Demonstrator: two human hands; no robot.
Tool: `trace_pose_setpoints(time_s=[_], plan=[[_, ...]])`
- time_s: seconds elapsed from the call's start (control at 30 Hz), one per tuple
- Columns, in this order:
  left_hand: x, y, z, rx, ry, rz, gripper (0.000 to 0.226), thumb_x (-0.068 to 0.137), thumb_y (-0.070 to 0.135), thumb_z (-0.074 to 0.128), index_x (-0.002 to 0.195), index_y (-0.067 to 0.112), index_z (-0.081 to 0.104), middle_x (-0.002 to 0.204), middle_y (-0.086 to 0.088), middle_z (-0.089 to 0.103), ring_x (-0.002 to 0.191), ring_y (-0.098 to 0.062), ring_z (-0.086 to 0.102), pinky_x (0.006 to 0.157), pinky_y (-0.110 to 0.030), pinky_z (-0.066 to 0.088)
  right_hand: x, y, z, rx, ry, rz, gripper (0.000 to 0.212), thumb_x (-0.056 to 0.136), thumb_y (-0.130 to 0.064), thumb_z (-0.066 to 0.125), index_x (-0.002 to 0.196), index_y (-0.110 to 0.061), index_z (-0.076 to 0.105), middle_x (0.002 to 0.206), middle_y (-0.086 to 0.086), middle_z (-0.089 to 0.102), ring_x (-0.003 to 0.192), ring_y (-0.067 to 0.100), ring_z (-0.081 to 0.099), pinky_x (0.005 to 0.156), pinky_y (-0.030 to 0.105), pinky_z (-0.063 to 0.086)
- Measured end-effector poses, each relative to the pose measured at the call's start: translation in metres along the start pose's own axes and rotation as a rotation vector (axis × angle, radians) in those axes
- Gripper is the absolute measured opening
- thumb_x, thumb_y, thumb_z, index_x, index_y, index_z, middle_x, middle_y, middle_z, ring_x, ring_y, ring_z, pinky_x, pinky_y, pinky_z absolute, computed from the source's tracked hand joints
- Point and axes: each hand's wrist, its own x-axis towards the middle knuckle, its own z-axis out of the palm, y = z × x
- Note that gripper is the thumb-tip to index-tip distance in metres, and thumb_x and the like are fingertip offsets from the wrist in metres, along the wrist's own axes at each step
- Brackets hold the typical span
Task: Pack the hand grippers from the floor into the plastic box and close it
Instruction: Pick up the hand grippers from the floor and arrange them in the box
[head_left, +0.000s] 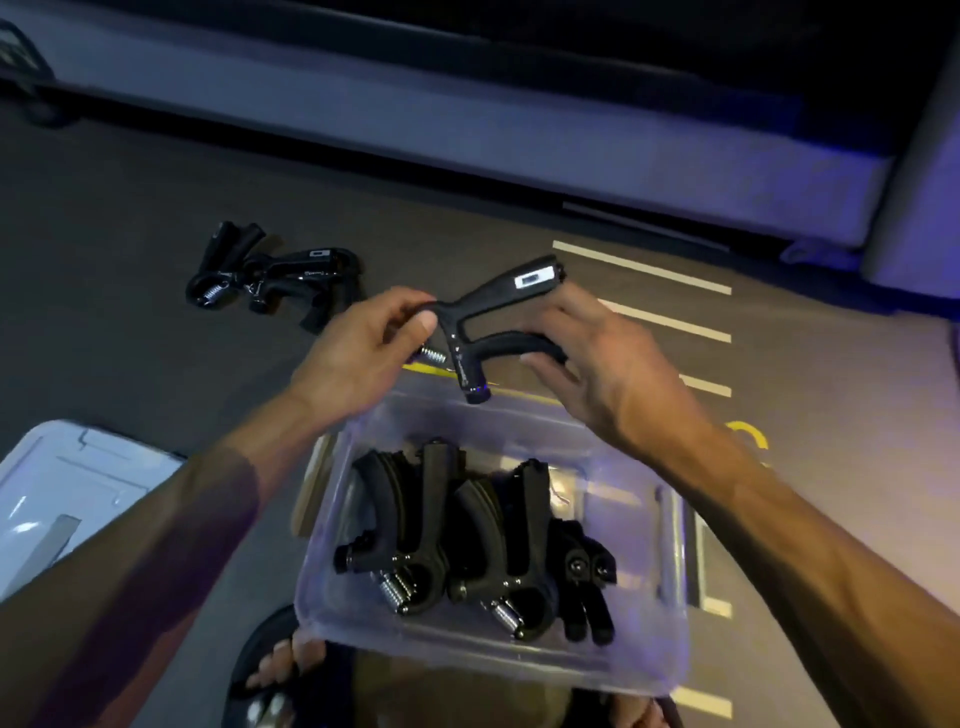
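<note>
You have one black hand gripper (493, 322) held up in the air over the far edge of the clear plastic box (670, 571), and both of your hands are on it. Your left hand (363, 353) pinches the hinge end between thumb and curled fingers, just above the steel spring. Your right hand (587, 353) has its fingers wrapped around the lower curved handle, while the upper handle with the small white counter window sticks out past your fingertips.

Inside the box you can count two full-sized grippers (441, 540) lying side by side with their springs toward you, and a smaller dark pair of parts (587, 577) sits to the right of them; whether these belong to a third gripper cannot be told.

On the floor (130, 338), well apart from the box to the far left, a heap of loose grippers (270, 278) is tangled together. At least three seem to be there, but the overlap and dim light keep you from an exact count.

One lid (78, 488), pale and translucent, lies flat on the floor to the left of the box, partly under your left forearm, so the box stands open.

Your sandalled foot (280, 670) shows at the near edge of the box. White stripes (660, 322) and a yellow line are painted on the floor beyond your right hand.
</note>
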Motion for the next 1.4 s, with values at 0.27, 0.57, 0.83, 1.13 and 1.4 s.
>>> trace_pose_setpoints(time_s=[0.27,0.57,0.83,1.13,1.4], plan=[[-0.042,0.038,0.016,-0.126,-0.231,0.144,0.02,0.094,0.006,0.068,0.113,0.008,0.067,0.103,-0.01,0.077,0.097,-0.023,0.074,0.092,-0.035,0.055,-0.073,-0.006,-0.035,0.388,0.241,0.269,0.032,0.083,-0.031,0.081,0.109,-0.029,0.062,0.099,-0.008,0.066,0.086,0.011,0.067,0.074,0.027,0.058],[-0.044,0.049,0.05,-0.1,-0.357,0.224,0.02,0.093,0.001,0.069,0.107,0.014,0.07,0.095,0.004,0.076,0.09,-0.005,0.071,0.082,-0.016,0.052,-0.083,-0.019,-0.074,0.317,0.064,0.235,0.023,0.088,-0.044,0.066,0.095,-0.025,0.054,0.062,-0.003,0.061,0.051,0.016,0.054,0.05,0.033,0.047],[-0.045,0.054,0.08,0.183,-0.198,0.35,0.025,0.089,0.019,0.078,0.113,0.021,0.069,0.101,0.013,0.072,0.09,-0.013,0.066,0.088,-0.042,0.054,-0.082,-0.027,-0.11,0.026,-0.204,0.464,0.029,0.072,-0.047,0.058,0.077,-0.019,0.059,0.058,0.002,0.064,0.053,0.012,0.062,0.057,0.038,0.056],[-0.072,0.048,0.108,0.502,-0.396,0.542,0.023,0.089,0.051,0.069,0.106,0.035,0.073,0.097,0.02,0.067,0.101,-0.01,0.044,0.092,-0.037,0.037,-0.1,-0.017,-0.039,-0.188,-0.544,0.611,0.03,0.081,-0.044,0.052,0.071,-0.021,0.036,0.054,0.002,0.046,0.088,0.031,0.062,0.053,0.032,0.037],[-0.087,0.043,0.138,0.763,-0.471,0.678,0.044,0.081,0.068,0.064,0.097,0.027,0.07,0.091,0.014,0.063,0.101,-0.019,0.044,0.082,-0.036,0.03,-0.099,-0.014,-0.009,-0.093,-0.802,0.737,0.015,0.077,-0.028,0.054,0.075,-0.016,0.046,0.05,0.001,0.069,0.066,0.016,0.071,0.061,0.029,0.056]])
